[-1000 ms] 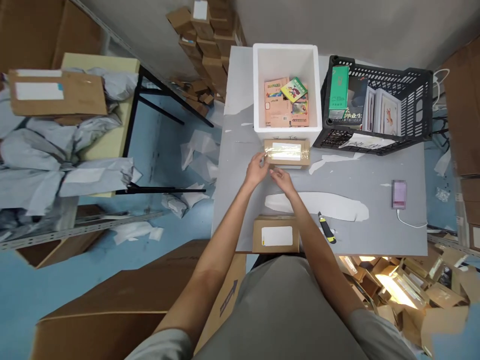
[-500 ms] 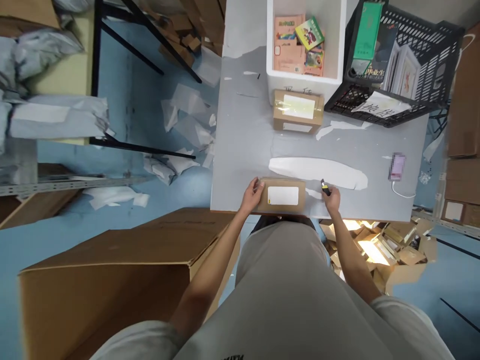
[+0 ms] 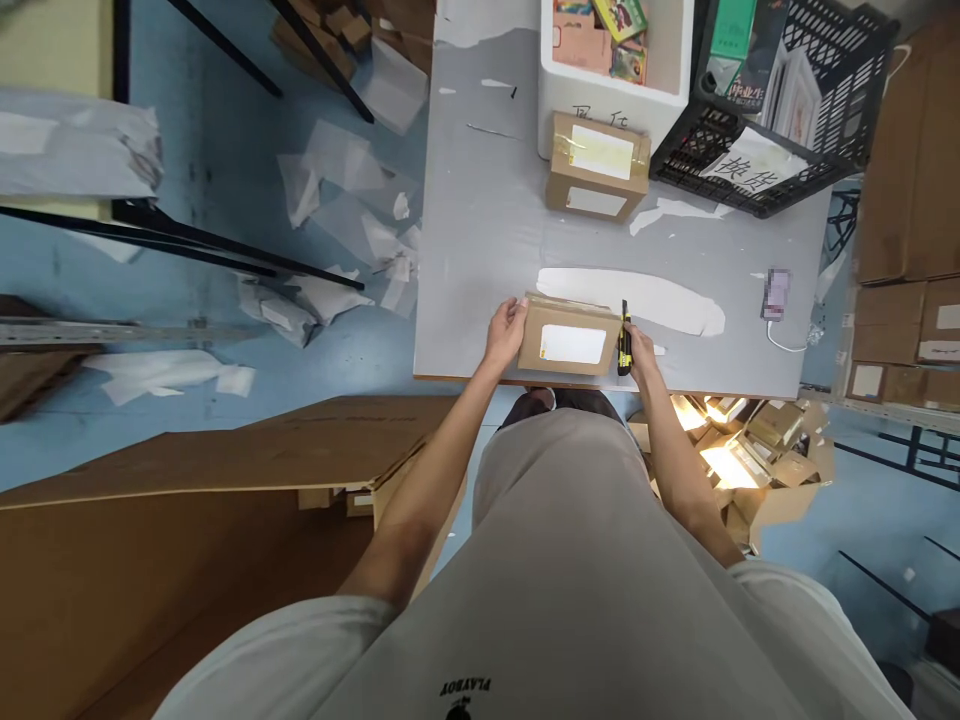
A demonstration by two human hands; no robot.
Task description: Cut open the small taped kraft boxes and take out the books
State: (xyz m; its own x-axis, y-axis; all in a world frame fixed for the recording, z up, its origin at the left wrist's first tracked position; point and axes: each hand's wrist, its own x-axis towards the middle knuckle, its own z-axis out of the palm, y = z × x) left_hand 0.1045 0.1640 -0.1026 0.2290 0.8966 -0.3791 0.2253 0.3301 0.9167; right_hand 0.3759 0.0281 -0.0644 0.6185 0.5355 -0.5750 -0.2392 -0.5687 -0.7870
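Close to the table's near edge is a small cardboard box with a white label on the side that faces me. My left hand grips its left end, thumb on the near side. In my right hand is a black and yellow utility knife, held alongside the box's right end. Whether the blade touches the cardboard I cannot tell. Just behind the box lies a long strip of white paper.
A second taped box stands before a white bin of small packs. Right of it is a black crate with books. A phone lies at the right. Large open cartons flank me: one left, one right.
My right hand has brought the knife left, up to the box's right end. The box has tipped a little, showing more of its far edge. The camera view has shifted.
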